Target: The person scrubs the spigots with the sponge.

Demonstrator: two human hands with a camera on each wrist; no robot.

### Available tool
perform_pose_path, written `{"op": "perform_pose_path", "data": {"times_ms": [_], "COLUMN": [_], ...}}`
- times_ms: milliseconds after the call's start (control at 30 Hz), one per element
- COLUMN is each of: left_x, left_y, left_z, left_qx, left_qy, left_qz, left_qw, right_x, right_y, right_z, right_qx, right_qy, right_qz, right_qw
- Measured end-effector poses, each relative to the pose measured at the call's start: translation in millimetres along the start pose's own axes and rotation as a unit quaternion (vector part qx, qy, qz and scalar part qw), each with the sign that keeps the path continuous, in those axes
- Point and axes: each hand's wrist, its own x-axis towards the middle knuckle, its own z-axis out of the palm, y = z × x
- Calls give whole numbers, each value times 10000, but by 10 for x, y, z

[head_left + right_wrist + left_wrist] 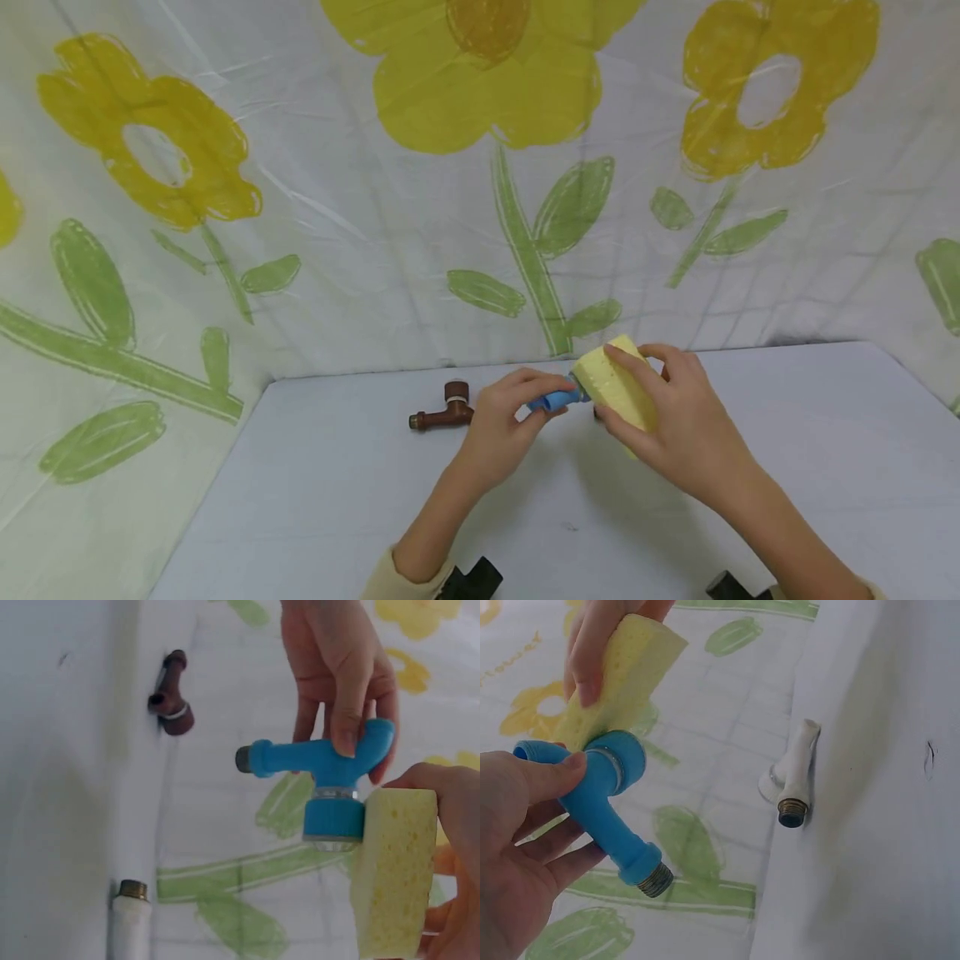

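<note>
A blue plastic tap (604, 814) with a threaded metal end is held off the table, pinched between the thumb and fingers of my left hand (498, 425). My right hand (682, 421) grips a yellow sponge (397, 877) by its broad sides. In the right wrist view one face of the sponge lies against the tap's round cap (334, 819). Seen from the head, the sponge (617, 379) is tilted and my left fingers cover part of the blue tap (555, 401).
On the white table (337, 508) lies a brown tap (442, 414), left of my left hand. A white tap (799, 765) also lies there, mostly hidden behind my right hand in the head view. A flower-printed cloth (360, 275) hangs behind the table.
</note>
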Motion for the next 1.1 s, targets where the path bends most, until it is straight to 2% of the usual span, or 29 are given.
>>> {"op": "perform_pose_path", "data": {"times_ms": [200, 367, 567, 700, 833, 900, 1033, 1100], "left_x": [0, -4, -11, -11, -15, -17, -21, -24], "left_y": [-21, -33, 57, 98, 94, 94, 117, 137], "left_z": [-49, -63, -78, -102, -100, -88, -66, -65], "left_qx": [361, 741, 1127, 1410, 1563, 1645, 1931, 1962], "left_qy": [-325, -639, -1210, -1460, -1639, -1729, -1835, -1835], "left_qz": [431, 673, 1026, 1207, 1179, 1249, 1604, 1722], "left_qw": [9979, 9929, 9809, 9717, 9669, 9630, 9504, 9477], "right_x": [22, 15, 24, 48, 53, 49, 44, 46], "right_y": [30, 61, 121, 213, 269, 289, 328, 345], "right_z": [-158, -216, -224, -255, -334, -370, -403, -403], "right_qx": [150, 181, 279, 714, 984, 1025, 1179, 1235], "right_qy": [-874, -1132, -1498, -2023, -2441, -2539, -2621, -2614], "right_qz": [465, 423, 601, 938, 1117, 1079, 1065, 1077], "right_qw": [9950, 9925, 9865, 9722, 9583, 9557, 9519, 9512]}}
